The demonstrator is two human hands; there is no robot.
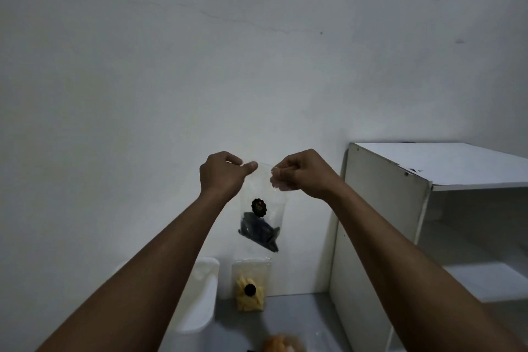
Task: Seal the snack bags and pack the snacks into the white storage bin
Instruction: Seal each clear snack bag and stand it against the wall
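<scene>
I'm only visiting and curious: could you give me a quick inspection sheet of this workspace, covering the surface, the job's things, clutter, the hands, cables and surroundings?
Surface: grey surface, smooth.
Job's things: clear bag of dark snacks held up in the air; bag of yellow snacks standing by the wall; white storage bin to its left, partly hidden by a forearm.
Clutter: blurred orange item at the bottom edge; cannot tell what it is.
Grippers: left hand and right hand each pinch the clear bag's top edge.
Cables: nothing seen.
Surroundings: white wall; white shelf unit on the right.
</scene>
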